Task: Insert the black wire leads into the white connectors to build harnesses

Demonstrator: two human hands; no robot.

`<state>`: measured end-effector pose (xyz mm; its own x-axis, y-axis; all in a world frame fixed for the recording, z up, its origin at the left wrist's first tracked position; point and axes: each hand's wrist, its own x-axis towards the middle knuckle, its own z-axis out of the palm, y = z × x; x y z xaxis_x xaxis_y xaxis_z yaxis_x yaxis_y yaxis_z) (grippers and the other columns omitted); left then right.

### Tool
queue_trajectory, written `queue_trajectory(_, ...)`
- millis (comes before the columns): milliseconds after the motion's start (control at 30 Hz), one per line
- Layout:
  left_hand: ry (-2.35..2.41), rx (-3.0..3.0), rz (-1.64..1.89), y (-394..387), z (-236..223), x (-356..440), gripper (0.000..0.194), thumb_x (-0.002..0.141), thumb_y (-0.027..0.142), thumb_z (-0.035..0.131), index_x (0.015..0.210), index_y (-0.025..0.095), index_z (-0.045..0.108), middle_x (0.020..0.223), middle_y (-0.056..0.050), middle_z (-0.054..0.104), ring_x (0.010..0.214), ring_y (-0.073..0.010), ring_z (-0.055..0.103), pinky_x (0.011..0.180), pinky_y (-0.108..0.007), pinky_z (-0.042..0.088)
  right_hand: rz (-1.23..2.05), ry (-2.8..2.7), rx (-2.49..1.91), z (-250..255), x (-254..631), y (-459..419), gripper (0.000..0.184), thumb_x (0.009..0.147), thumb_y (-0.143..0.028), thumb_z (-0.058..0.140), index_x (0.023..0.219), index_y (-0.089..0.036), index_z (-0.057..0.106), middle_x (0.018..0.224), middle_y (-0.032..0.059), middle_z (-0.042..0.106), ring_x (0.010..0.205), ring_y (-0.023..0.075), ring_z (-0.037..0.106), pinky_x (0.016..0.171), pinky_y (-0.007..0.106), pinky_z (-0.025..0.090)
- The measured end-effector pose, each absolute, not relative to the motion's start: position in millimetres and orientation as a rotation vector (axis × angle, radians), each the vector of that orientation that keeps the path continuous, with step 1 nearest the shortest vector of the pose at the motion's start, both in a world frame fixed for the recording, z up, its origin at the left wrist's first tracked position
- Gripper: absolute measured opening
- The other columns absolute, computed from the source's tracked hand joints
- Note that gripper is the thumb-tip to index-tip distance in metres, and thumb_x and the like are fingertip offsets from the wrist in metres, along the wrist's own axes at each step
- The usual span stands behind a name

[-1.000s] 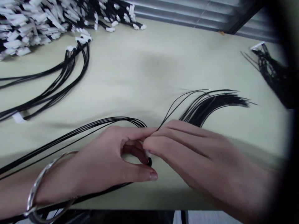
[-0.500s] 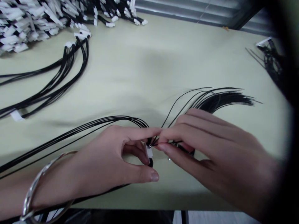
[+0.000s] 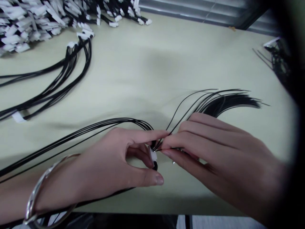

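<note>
My left hand (image 3: pixel 107 162), with a silver bangle (image 3: pixel 30 203) on its wrist, curls around a small white connector (image 3: pixel 153 155). Its index finger stretches along the top toward the right fingertips, and its thumb stands apart below. Several thin black wires (image 3: pixel 114 121) arc leftward from the connector over that hand. Close by on the right, my right hand (image 3: pixel 219 152) is closed, pinching a thin black wire between thumb and index finger beside the connector. A dense bundle of black wires (image 3: pixel 234 101) fans out behind the right knuckles. The wire's tip is hidden by the fingers.
A large pile of white-ended black cables (image 3: pixel 28 25) covers the table's (image 3: pixel 119 70) back left. Below it lie looped black cables (image 3: pixel 78 73) with white connectors. A dark tangle of wires (image 3: pixel 281 62) sits at the far right. Slatted blinds (image 3: pixel 190 11) border the back edge.
The view has shifted very slightly. Both hands keep nearly the same pose at the connector, with the right fingers still closed on the wire.
</note>
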<state>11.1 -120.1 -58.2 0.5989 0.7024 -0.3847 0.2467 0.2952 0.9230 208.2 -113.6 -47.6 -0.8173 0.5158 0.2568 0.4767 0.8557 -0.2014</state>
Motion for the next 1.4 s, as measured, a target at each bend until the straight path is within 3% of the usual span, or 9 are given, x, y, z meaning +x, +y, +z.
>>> queue_trajectory(167, 0.966, 1.26, 0.339, -124.8, -59.9, 8.8, 0.051, 0.075, 0.027, 0.062, 0.124, 0.03, 0.052, 0.074, 0.003, 0.061, 0.074, -0.0123, 0.059, 0.066, -0.021, 0.049, 0.321, -2.711, -0.821, -48.3, 209.8, -114.7, 0.016, 0.085, -0.008, 0.047, 0.083, -0.019, 0.058, 0.076, -0.0011, 0.056, 0.069, 0.0137, 0.046, 0.072, 0.03, 0.035)
queue_trajectory(300, 1.019, 1.257, 0.29, -127.9, -61.4, 6.4, 0.063, 0.068, 0.029, 0.072, 0.126, 0.038, 0.048, 0.076, 0.008, 0.06, 0.068, -0.0066, 0.058, 0.061, -0.013, 0.047, 0.31, -2.73, -0.796, -51.6, 211.9, -116.4, 0.016, 0.079, -0.005, 0.052, 0.083, -0.019, 0.057, 0.081, -0.0021, 0.056, 0.073, 0.0137, 0.044, 0.076, 0.03, 0.034)
queue_trajectory(467, 1.016, 1.278, 0.307, -128.7, -61.2, 6.0, 0.065, 0.068, 0.027, 0.073, 0.126, 0.042, 0.046, 0.075, 0.01, 0.06, 0.068, -0.0039, 0.058, 0.062, -0.009, 0.046, 0.24, -2.808, -0.758, -52.1, 214.4, -119.2, 0.018, 0.073, -0.001, 0.054, 0.077, -0.018, 0.054, 0.08, -0.0014, 0.052, 0.075, 0.015, 0.041, 0.077, 0.033, 0.033)
queue_trajectory(633, 1.008, 1.315, 0.315, -126.9, -60.5, 6.2, 0.061, 0.069, 0.027, 0.072, 0.124, 0.041, 0.049, 0.077, 0.01, 0.062, 0.07, -0.0046, 0.059, 0.064, -0.009, 0.047, 0.157, -2.818, -0.696, -48.4, 209.1, -117.0, 0.018, 0.077, 0.001, 0.048, 0.074, -0.015, 0.055, 0.077, 0.0003, 0.051, 0.073, 0.0146, 0.042, 0.073, 0.033, 0.034)
queue_trajectory(767, 0.987, 1.27, 0.287, -127.8, -60.4, 5.8, 0.061, 0.072, 0.027, 0.07, 0.126, 0.04, 0.046, 0.085, 0.008, 0.065, 0.08, -0.0089, 0.063, 0.072, -0.015, 0.051, 0.221, -2.768, -0.686, -46.4, 203.1, -116.0, 0.02, 0.084, -0.002, 0.043, 0.082, -0.014, 0.06, 0.074, 0.0005, 0.048, 0.071, 0.0139, 0.039, 0.07, 0.033, 0.034)
queue_trajectory(867, 1.004, 1.247, 0.286, -128.7, -60.9, 5.9, 0.061, 0.071, 0.026, 0.07, 0.126, 0.04, 0.046, 0.083, 0.007, 0.065, 0.078, -0.0102, 0.063, 0.068, -0.016, 0.052, 0.257, -2.755, -0.66, -45.5, 201.3, -117.3, 0.023, 0.087, -0.004, 0.04, 0.083, -0.013, 0.061, 0.071, 0.0005, 0.044, 0.069, 0.0136, 0.035, 0.066, 0.032, 0.032)
queue_trajectory(1133, 0.979, 1.24, 0.312, -126.2, -60.9, 7.8, 0.056, 0.072, 0.025, 0.068, 0.123, 0.039, 0.05, 0.08, 0.009, 0.062, 0.076, -0.0093, 0.062, 0.067, -0.015, 0.05, 0.274, -2.739, -0.703, -47.3, 204.1, -116.9, 0.022, 0.087, -0.003, 0.04, 0.083, -0.013, 0.059, 0.074, 0.0006, 0.043, 0.072, 0.0136, 0.035, 0.067, 0.032, 0.03)
queue_trajectory(1400, 0.975, 1.256, 0.344, -128.8, -61.6, 6.8, 0.058, 0.067, 0.024, 0.07, 0.118, 0.044, 0.052, 0.071, 0.014, 0.058, 0.068, -0.0048, 0.059, 0.059, -0.005, 0.045, 0.195, -2.738, -0.663, -45.4, 203.4, -116.4, 0.027, 0.086, 0.0, 0.04, 0.076, -0.013, 0.061, 0.069, -0.0001, 0.039, 0.069, 0.013, 0.031, 0.064, 0.032, 0.028)
